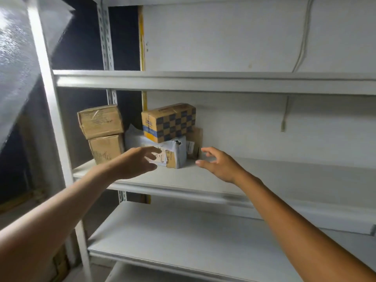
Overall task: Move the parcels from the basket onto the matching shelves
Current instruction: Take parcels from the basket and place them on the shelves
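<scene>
Clustered left of centre in the frame, on the white middle shelf (pixel 264 176): five parcels. At the left, a scuffed brown box (pixel 100 121), tilted, stacked on a second brown box (pixel 106 148). Just to the right, a blue-and-tan checkered box (pixel 168 122), also tilted, resting on a grey wrapped parcel (pixel 175 147) with a torn top edge. Tucked behind that pair, a small brown parcel (pixel 197 139) with a white label. Above, a white upper shelf (pixel 203 81); below, a white lower shelf (pixel 183 237)
</scene>
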`<action>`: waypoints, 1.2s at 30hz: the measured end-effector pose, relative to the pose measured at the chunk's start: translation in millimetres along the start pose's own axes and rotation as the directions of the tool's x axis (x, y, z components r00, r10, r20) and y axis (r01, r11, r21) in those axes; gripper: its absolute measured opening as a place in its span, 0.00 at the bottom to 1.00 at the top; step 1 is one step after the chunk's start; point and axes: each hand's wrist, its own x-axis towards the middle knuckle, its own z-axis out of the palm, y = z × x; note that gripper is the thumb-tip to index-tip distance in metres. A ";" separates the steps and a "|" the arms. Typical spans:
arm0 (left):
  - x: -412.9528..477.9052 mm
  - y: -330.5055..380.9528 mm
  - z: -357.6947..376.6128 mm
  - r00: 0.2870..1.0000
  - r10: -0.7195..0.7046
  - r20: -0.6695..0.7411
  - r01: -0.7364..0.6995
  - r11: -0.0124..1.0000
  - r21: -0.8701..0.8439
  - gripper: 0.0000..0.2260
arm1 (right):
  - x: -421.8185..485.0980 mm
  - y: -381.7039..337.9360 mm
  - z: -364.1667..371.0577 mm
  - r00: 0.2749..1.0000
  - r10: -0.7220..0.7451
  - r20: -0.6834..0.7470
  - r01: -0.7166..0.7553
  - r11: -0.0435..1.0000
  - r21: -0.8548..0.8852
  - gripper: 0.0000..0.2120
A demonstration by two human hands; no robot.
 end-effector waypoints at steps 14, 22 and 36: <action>70.0 -54.5 -17.1 0.979 -0.108 -0.170 0.116 0.993 0.033 0.20 | 129.1 23.2 8.0 0.993 -0.115 0.003 0.114 0.987 0.114 0.26; 122.6 -85.9 -2.3 0.930 -0.239 -0.280 0.205 0.968 -0.144 0.30 | 188.7 28.9 30.4 1.000 -0.020 0.020 0.008 0.890 0.455 0.23; 197.9 -172.4 5.6 0.954 -0.043 -0.298 -0.125 0.844 -0.521 0.23 | 269.2 0.4 87.7 0.928 0.274 -0.251 -0.029 0.726 0.687 0.20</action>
